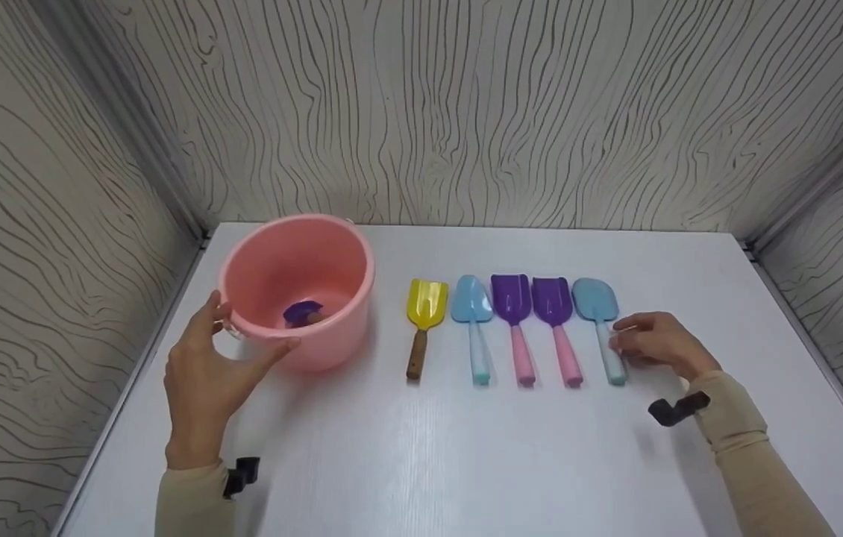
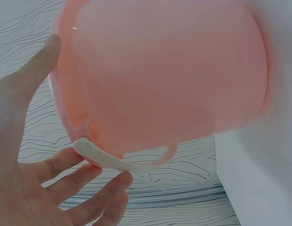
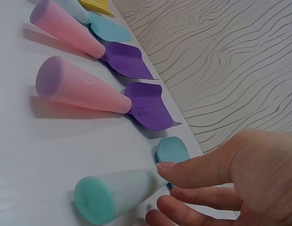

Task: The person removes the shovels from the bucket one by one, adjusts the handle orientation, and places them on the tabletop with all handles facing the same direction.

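Note:
A pink bucket stands at the left of the table. My left hand holds its rim, thumb on the near edge and fingers at the left side by the white handle. Inside the bucket lies something purple with a brownish part, mostly hidden by the wall. My right hand is at the grip of the rightmost light-blue toy shovel, which lies on the table. Its thumb overlaps the grip in the right wrist view, with the fingers apart on the other side.
Left of that shovel lie two purple shovels with pink grips, another light-blue shovel and a yellow shovel with a brown grip, side by side on the white table. Wood-patterned walls enclose the back and sides.

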`<act>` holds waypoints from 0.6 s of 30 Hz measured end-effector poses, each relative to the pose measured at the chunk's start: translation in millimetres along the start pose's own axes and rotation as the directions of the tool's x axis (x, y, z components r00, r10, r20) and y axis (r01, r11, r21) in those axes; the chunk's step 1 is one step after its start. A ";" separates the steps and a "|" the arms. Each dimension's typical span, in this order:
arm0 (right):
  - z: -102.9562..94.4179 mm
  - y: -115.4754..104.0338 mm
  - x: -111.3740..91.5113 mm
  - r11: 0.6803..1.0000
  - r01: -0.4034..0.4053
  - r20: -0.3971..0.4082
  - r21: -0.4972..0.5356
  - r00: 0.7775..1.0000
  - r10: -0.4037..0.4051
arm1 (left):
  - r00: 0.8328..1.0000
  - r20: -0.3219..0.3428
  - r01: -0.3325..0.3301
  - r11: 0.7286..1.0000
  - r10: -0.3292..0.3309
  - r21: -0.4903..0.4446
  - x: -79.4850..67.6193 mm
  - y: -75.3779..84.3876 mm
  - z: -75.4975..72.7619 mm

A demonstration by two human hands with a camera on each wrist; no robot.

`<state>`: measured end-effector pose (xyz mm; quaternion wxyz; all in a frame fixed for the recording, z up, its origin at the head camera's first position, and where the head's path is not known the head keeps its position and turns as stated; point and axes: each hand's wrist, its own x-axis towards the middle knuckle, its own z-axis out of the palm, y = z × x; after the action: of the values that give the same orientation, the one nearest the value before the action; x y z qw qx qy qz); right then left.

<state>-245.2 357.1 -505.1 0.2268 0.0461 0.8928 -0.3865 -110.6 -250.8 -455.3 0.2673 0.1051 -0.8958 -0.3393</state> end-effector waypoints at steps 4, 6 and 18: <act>-3.6 -10.4 0.8 0.999 0.037 0.001 -0.012 0.999 -0.037 | 1.000 0.005 0.010 1.000 -0.010 -0.001 -0.6 0.2 0.0; -5.5 -20.0 2.1 0.997 0.072 0.011 -0.014 0.997 -0.072 | 1.000 0.004 0.015 1.000 -0.015 -0.004 -1.0 -0.1 0.0; 0.7 -135.0 5.3 0.969 0.237 0.060 -0.068 0.970 -0.234 | 1.000 0.008 0.021 1.000 -0.021 -0.017 0.7 0.5 0.3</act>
<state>-284.5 262.0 -417.5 0.2039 -0.0787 0.8996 -0.3781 -111.4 -250.4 -454.9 0.2610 0.1110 -0.8928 -0.3500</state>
